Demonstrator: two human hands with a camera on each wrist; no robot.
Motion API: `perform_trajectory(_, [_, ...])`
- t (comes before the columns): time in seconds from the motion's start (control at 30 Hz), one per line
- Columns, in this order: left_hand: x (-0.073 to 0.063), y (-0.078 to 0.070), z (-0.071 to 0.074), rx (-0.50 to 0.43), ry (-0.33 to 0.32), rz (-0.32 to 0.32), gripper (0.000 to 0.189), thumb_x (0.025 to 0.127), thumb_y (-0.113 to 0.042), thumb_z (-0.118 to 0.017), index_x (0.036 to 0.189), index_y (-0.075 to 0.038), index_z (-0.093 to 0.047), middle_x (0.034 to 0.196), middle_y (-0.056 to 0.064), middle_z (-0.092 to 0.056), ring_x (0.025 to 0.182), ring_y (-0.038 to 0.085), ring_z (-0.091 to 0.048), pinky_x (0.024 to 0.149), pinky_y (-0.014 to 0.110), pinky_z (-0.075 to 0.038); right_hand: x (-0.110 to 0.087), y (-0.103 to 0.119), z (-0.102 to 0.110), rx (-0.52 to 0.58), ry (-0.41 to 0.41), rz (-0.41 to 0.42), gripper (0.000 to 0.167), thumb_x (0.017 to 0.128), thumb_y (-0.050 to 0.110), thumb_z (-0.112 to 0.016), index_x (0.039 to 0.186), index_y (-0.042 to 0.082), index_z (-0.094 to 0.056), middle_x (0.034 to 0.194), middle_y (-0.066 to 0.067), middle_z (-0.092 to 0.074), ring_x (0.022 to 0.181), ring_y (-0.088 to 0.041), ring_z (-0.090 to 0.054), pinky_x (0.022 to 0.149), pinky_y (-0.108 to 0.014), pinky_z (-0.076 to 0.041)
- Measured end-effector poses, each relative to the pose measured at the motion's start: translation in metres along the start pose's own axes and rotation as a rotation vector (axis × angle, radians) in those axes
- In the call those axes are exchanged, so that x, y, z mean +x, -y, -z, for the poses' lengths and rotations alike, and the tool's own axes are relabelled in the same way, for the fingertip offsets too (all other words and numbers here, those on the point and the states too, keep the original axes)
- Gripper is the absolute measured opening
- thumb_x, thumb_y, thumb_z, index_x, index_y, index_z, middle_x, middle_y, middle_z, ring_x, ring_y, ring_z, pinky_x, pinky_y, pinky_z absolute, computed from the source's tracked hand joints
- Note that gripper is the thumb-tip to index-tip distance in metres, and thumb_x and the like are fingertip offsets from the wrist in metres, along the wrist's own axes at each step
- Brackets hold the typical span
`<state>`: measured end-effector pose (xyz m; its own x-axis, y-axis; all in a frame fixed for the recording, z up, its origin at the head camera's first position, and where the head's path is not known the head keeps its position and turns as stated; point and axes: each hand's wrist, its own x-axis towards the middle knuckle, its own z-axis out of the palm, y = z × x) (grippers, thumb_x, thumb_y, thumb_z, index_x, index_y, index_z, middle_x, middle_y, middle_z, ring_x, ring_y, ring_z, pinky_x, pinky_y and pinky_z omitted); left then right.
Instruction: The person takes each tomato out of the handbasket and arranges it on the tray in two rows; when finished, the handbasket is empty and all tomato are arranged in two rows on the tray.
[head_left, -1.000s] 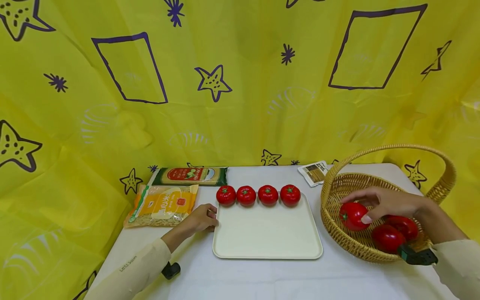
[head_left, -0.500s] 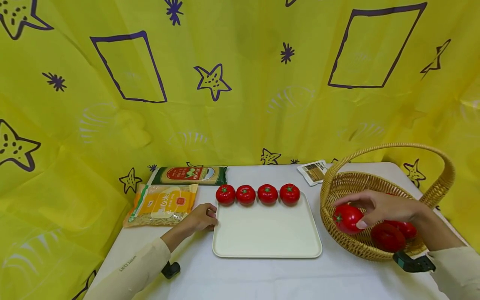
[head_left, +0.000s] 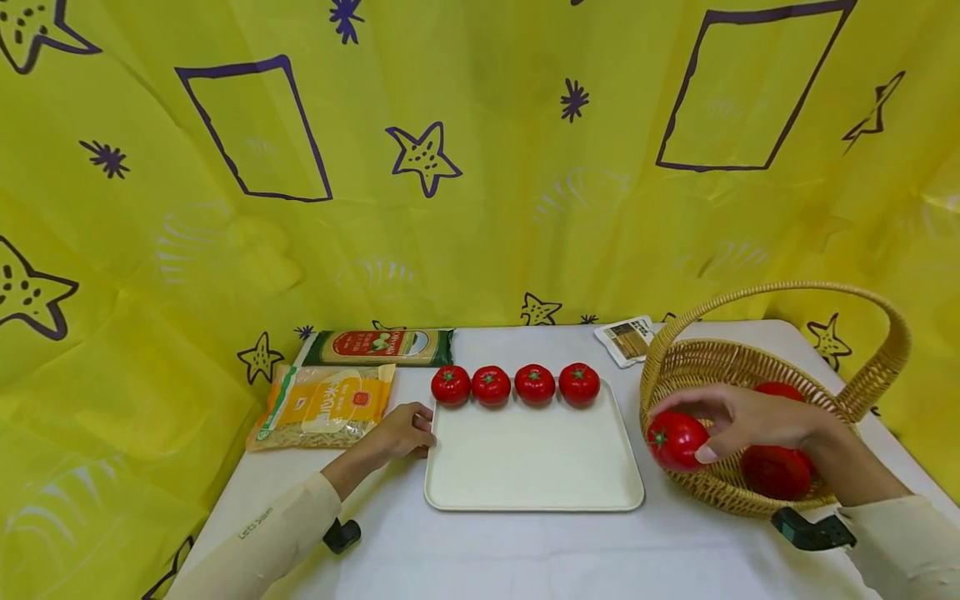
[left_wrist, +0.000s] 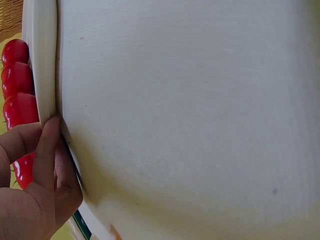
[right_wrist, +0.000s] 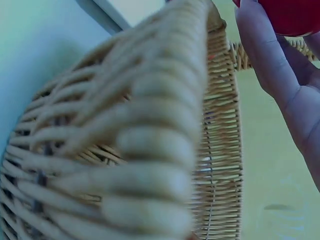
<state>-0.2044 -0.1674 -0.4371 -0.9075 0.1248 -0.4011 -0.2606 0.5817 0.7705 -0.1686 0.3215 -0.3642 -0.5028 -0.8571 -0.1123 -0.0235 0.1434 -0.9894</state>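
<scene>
My right hand (head_left: pixel 750 417) grips a red tomato (head_left: pixel 677 442) with a green stem, above the left rim of the wicker basket (head_left: pixel 712 343). More red tomatoes (head_left: pixel 772 473) lie in the basket, partly covered by that hand and wrist. At the left edge of the cream tray (head_left: pixel 536 467), my left hand (head_left: pixel 403 431) pinches the rim; the left wrist view shows its thumb and finger (left_wrist: pixel 47 150) on the tray's edge. Several tomatoes (head_left: pixel 535 385) stand in a row along the tray's far side. Only part of the held tomato (right_wrist: pixel 292 15) enters the right wrist view.
An orange and clear food bag (head_left: pixel 330 408) lies left of the tray, with a green pasta-like packet (head_left: pixel 381 348) behind it. A small white packet (head_left: pixel 628 340) lies near the basket, whose tall handle (head_left: pixel 795 286) arches up. A yellow curtain (head_left: pixel 487 208) hangs behind the table.
My right hand has carried the tomato leftward from inside the basket to over its left rim. The left hand has stayed on the tray's edge.
</scene>
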Motion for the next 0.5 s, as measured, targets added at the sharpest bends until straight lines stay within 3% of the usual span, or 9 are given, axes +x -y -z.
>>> perform_trajectory(0.27, [0.002,0.0,-0.001,0.014,-0.003,0.028,0.037,0.087,0.004,-0.071,0.121,0.003,-0.056,0.094,0.011,-0.056,0.073,0.02,-0.058,0.067,0.026,-0.061,0.008,-0.002,-0.007,-0.04,-0.023,0.027,0.055,0.09,-0.002,-0.061,0.142,-0.008,-0.042,0.135,-0.014,-0.059,0.118,-0.027,-0.062,0.096,-0.037,-0.058])
perform_trajectory(0.5, [0.001,-0.001,0.0,0.004,0.004,0.017,0.036,0.087,0.005,-0.071,0.12,0.004,-0.056,0.092,0.01,-0.055,0.072,0.019,-0.058,0.066,0.025,-0.061,0.02,-0.001,-0.016,-0.061,-0.041,0.037,0.054,0.088,-0.002,-0.063,0.14,-0.002,-0.047,0.133,-0.013,-0.059,0.116,-0.028,-0.062,0.093,-0.04,-0.059])
